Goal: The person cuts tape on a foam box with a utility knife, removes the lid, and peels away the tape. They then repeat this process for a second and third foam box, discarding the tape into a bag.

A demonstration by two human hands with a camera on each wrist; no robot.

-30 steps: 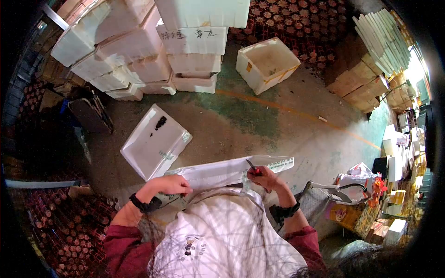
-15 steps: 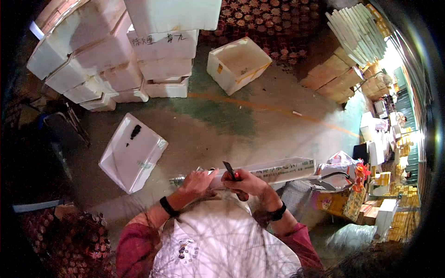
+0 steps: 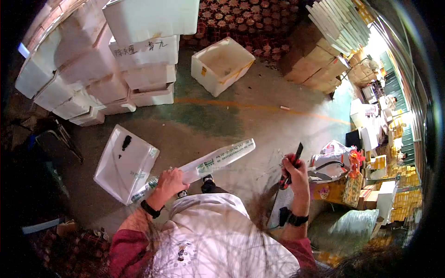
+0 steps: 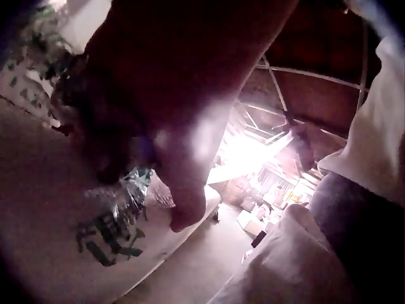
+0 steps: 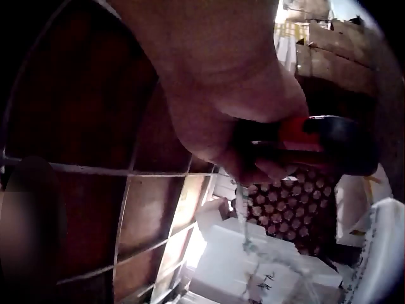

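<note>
Head view: left hand wrapped around the near end of a long white printed plastic bag, held slanting up and to the right above the concrete floor. Right hand raised well apart from the bag, gripping a red-handled utility knife, dark blade pointing up. Flat foam lid lying on the floor just left of the left hand; open foam box farther off; stacked foam boxes at upper left.

Left wrist view: fingers curled over the white bag, green print showing under the thumb side.

Right wrist view: fingers closed round the red and black knife handle.
</note>
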